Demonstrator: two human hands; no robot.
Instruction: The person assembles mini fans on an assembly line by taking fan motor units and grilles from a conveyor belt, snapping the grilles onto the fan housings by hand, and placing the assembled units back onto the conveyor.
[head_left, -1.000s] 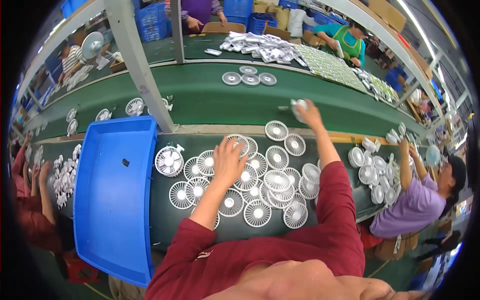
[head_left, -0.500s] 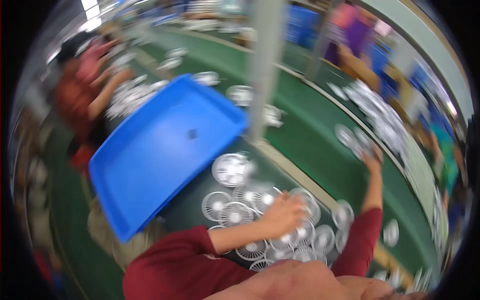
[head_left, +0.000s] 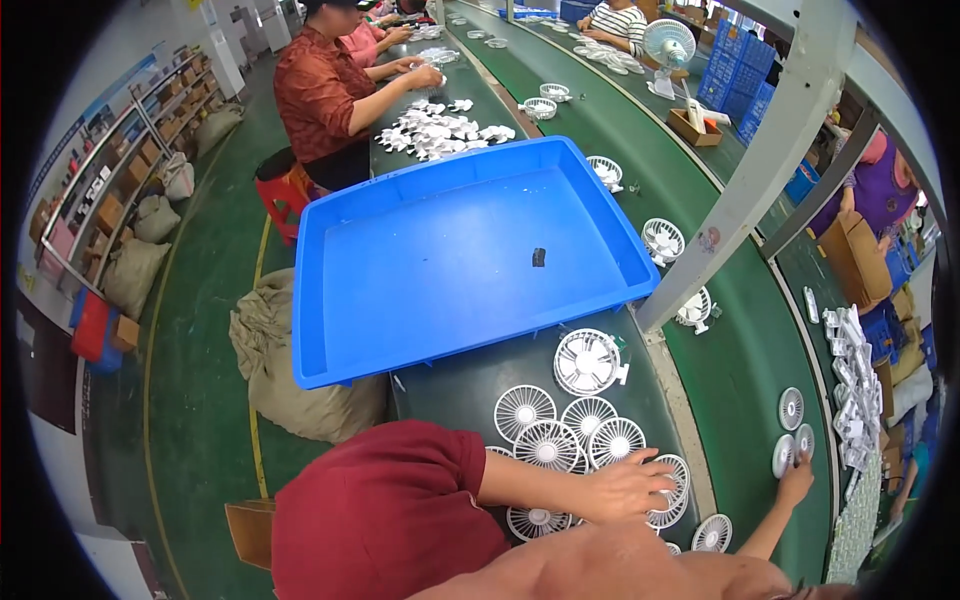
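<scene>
My left hand (head_left: 628, 488) lies over white round fan grilles (head_left: 547, 446) spread on the dark table, fingers stretched out and touching a grille at the table's right side. On the green conveyor belt my right hand (head_left: 795, 484) reaches forward, its fingertips closed at the edge of a small round fan grille (head_left: 805, 439). Two similar grilles lie against it, one of them a pale disc (head_left: 783, 456). A white fan housing with blades (head_left: 588, 362) sits just beyond the grilles near my left hand. Part of the grille pile is hidden under my left forearm.
A big blue tray (head_left: 430, 352) rests at an angle on the table. A grey metal post (head_left: 745, 170) stands between table and belt. More fan housings (head_left: 663, 240) sit along the belt. White parts (head_left: 852, 390) are heaped at right. A co-worker (head_left: 325, 90) sits at far left.
The view has turned and sharpened. My right hand remains by the small grilles on the belt; my left hand stays over the grille pile, with a blur beside the fan housing gone.
</scene>
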